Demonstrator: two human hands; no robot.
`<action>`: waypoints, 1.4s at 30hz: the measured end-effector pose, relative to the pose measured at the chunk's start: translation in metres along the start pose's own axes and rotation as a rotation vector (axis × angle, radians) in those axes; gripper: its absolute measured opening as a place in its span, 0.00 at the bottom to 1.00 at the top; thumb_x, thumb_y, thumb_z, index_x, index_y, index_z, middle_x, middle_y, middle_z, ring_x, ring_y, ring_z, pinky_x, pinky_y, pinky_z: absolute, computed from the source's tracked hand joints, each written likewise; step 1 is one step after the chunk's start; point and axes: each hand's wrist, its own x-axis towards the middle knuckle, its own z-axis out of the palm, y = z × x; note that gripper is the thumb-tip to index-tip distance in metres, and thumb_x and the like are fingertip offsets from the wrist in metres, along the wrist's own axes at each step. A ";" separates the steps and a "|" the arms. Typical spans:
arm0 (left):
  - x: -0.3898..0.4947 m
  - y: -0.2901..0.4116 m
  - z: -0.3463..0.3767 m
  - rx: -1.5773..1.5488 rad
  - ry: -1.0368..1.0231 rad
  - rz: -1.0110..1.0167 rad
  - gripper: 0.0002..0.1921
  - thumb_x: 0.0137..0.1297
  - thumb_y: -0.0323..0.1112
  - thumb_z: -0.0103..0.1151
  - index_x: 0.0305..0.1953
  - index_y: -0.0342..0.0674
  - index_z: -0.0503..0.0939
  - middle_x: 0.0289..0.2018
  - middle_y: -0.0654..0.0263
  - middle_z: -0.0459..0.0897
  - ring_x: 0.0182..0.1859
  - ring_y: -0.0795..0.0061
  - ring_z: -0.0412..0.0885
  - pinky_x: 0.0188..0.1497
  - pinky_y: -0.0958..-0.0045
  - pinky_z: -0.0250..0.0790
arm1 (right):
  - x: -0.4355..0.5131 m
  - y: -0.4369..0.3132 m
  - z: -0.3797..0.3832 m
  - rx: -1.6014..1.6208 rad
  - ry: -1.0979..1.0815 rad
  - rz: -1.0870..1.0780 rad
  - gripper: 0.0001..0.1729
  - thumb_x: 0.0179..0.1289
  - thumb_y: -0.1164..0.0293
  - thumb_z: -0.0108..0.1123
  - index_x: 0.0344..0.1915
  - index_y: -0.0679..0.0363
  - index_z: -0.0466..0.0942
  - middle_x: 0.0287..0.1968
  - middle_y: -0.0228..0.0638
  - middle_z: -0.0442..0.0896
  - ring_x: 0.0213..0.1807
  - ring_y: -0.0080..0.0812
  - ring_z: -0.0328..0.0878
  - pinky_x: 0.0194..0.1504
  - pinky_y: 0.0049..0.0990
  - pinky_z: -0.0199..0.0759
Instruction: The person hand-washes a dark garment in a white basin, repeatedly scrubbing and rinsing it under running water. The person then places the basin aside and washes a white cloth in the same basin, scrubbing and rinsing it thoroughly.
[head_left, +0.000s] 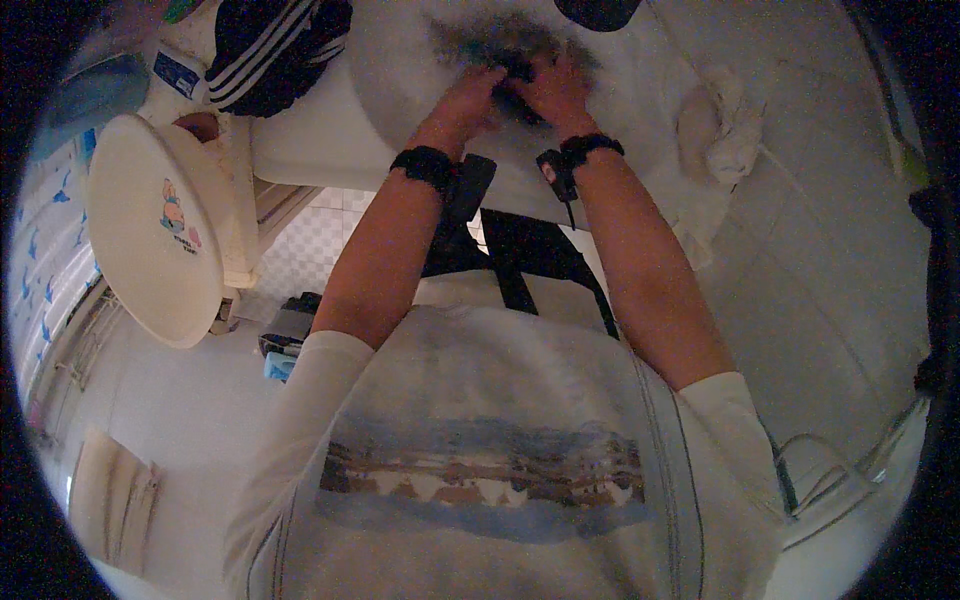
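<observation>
Both my hands are over a pale washbasin (390, 112) at the top of the view. My left hand (469, 97) grips one side of a dark soft item (517, 94), perhaps cloth. On its other side my right hand (559, 90) has its fingers around the same item. A blurred grey, fuzzy patch (487, 37) spreads just beyond my fingers, and I cannot tell what it is. Black bands with small devices circle both wrists. The fingertips are blurred and partly hidden by the dark item.
Dark clothing with white stripes (281, 56) lies at the upper left beside a small blue-and-white packet (176, 73). Below it, a cream plastic basin (150, 232) stands tilted on its side. At right is a crumpled whitish item (731, 139). A dark rounded object (598, 11) sits at the top edge.
</observation>
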 end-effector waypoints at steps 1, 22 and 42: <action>-0.005 0.007 -0.003 -0.194 -0.036 -0.069 0.25 0.76 0.57 0.45 0.58 0.43 0.74 0.51 0.57 0.82 0.50 0.58 0.82 0.52 0.55 0.77 | 0.000 -0.006 -0.003 0.109 -0.033 0.016 0.20 0.66 0.59 0.60 0.55 0.50 0.81 0.54 0.43 0.84 0.56 0.49 0.80 0.61 0.43 0.71; -0.022 0.022 -0.019 0.376 -0.303 -0.021 0.27 0.67 0.37 0.59 0.67 0.42 0.70 0.61 0.57 0.78 0.63 0.55 0.75 0.63 0.57 0.71 | -0.030 0.029 0.001 0.099 0.039 0.066 0.25 0.66 0.59 0.62 0.59 0.58 0.76 0.56 0.54 0.79 0.54 0.58 0.77 0.56 0.49 0.71; -0.020 -0.004 -0.028 0.559 -0.082 0.637 0.19 0.67 0.39 0.60 0.56 0.38 0.76 0.47 0.54 0.84 0.46 0.59 0.83 0.52 0.58 0.76 | -0.067 -0.049 -0.028 0.013 0.037 -0.044 0.18 0.71 0.59 0.55 0.55 0.52 0.81 0.54 0.44 0.83 0.56 0.42 0.80 0.57 0.42 0.74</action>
